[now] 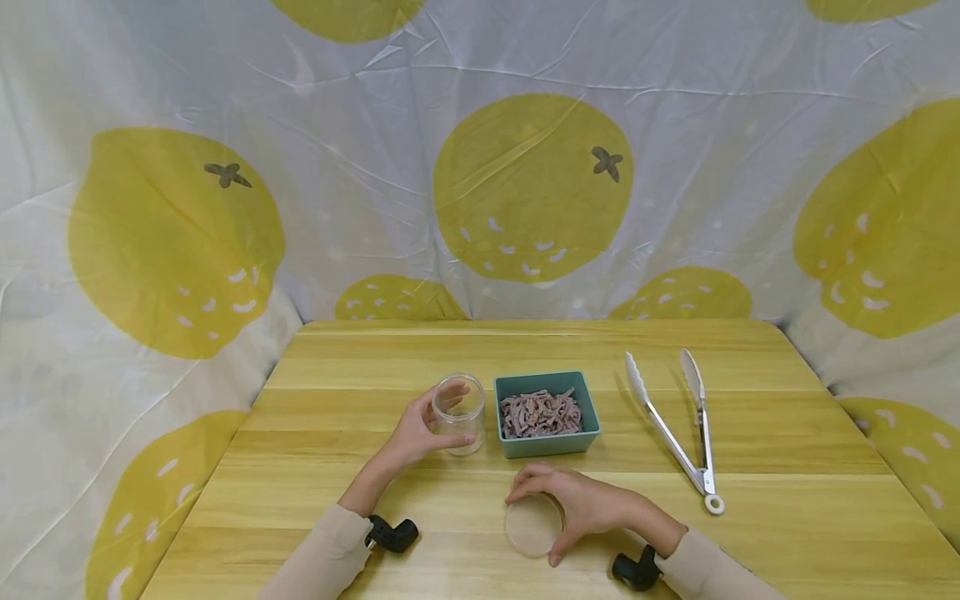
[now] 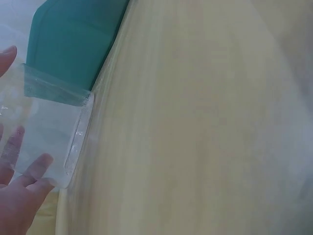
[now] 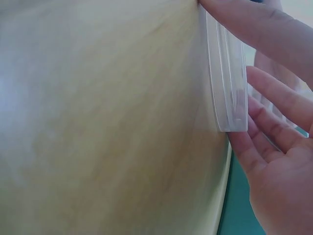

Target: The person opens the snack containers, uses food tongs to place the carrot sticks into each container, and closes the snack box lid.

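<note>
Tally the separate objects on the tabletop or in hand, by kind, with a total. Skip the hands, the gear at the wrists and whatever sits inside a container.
Clear jar: 1
Clear round lid: 1
Teal rectangular container: 1
Metal tongs: 1
Total: 4

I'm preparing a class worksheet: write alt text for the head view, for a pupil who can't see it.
A person's left hand holds a clear, open jar and the right hand a round, clear lid, at a wooden table. Right of the jar stands a teal box of purplish-grey strips; farther right lie spread metal tongs.
</note>
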A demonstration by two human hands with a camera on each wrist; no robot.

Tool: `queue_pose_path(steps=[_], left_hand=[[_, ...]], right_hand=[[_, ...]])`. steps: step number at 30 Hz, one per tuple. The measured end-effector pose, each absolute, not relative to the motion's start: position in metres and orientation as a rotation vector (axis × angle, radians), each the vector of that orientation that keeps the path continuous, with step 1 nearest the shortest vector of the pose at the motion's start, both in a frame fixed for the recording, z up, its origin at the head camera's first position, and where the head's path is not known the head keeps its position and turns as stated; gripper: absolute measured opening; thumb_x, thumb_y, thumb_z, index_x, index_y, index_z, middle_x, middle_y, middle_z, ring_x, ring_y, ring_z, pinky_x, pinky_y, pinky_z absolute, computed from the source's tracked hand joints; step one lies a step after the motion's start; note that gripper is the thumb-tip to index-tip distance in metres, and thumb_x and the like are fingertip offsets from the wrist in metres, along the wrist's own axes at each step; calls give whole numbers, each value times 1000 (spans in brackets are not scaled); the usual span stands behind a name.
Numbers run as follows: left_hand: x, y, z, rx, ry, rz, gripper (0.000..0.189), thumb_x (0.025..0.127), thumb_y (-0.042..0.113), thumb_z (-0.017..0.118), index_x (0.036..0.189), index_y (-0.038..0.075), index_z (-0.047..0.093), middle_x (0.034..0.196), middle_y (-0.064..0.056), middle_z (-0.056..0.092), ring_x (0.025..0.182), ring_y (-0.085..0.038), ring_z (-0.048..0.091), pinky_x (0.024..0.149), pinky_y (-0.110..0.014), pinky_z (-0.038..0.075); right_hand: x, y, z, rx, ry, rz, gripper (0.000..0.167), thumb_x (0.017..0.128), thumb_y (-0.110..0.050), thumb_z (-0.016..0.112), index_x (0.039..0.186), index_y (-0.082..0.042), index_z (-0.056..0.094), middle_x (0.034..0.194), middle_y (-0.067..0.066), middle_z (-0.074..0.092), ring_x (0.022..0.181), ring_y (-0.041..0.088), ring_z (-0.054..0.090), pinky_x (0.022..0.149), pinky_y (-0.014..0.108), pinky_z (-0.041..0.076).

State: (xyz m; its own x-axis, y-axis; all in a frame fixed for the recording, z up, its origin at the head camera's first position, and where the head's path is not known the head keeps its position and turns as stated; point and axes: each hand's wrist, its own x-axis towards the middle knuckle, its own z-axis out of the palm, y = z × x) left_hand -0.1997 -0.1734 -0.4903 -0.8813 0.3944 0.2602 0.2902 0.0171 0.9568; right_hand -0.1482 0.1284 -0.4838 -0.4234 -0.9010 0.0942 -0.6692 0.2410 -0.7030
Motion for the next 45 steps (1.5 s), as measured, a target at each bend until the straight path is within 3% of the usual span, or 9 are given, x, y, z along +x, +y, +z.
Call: queue_pose_path(steps=[6, 20, 25, 28, 33, 37, 42, 45], left_hand=[[-199, -175, -491, 731, 2167, 2029, 78, 74, -12, 82, 142, -7, 44, 143, -34, 45, 136, -47, 39, 112, -56, 29], [-202, -176, -495, 660, 2137, 2042, 78, 75, -10, 82, 143, -3, 44, 143, -32, 46, 134, -48, 41, 111, -54, 32], [-202, -176, -494, 636, 2132, 2051, 78, 75, -9, 83, 142, -3, 45, 143, -31, 46, 135, -47, 41, 112, -53, 31], [-202, -177, -494, 632, 2123, 2057, 78, 75, -9, 83, 142, -3, 45, 143, -31, 46, 135, -48, 40, 113, -53, 31], [-202, -177, -494, 635, 2128, 2053, 78, 75, -9, 83, 143, -4, 44, 143, -32, 46, 134, -49, 41, 112, -52, 32], [-201, -176, -494, 639, 2129, 2047, 79, 75, -9, 83, 143, -4, 43, 143, -33, 45, 133, -50, 41, 112, -52, 32], [-200, -176, -494, 635, 2119, 2042, 79, 75, -9, 83, 143, -4, 43, 143, -32, 45, 133, -49, 42, 112, -50, 32], [-200, -176, -494, 629, 2120, 2038, 79, 75, -8, 83, 143, -3, 43, 143, -32, 46, 134, -48, 42, 112, -50, 32]], right_hand=[[-147, 128, -482, -1470, 2197, -959, 78, 64, -28, 96, 132, -14, 61, 129, -2, 51, 120, 11, 48, 101, 31, 45], [-140, 137, -465, -1414, 2266, -1078, 69, 77, -37, 87, 135, -11, 58, 130, -3, 57, 119, 14, 54, 103, 33, 45], [-142, 146, -454, -1375, 2235, -1216, 60, 83, -27, 84, 135, -13, 58, 126, 2, 62, 112, 21, 59, 96, 37, 50], [-144, 152, -449, -1367, 2256, -1292, 58, 83, -20, 83, 136, -17, 58, 120, -2, 64, 106, 24, 61, 90, 39, 53], [-147, 165, -444, -1300, 2349, -1395, 56, 85, -22, 82, 135, -16, 58, 114, -7, 65, 100, 21, 64, 86, 40, 54], [-150, 178, -440, -1194, 2375, -1495, 53, 86, -20, 80, 135, -14, 59, 112, 0, 67, 98, 17, 65, 86, 38, 54], [-152, 196, -435, -1052, 2475, -1606, 53, 86, -9, 79, 135, -8, 58, 107, 14, 68, 93, 23, 66, 84, 33, 55], [-154, 207, -435, -901, 2570, -1655, 58, 86, -8, 79, 138, -8, 54, 108, 14, 67, 93, 24, 66, 83, 31, 55]])
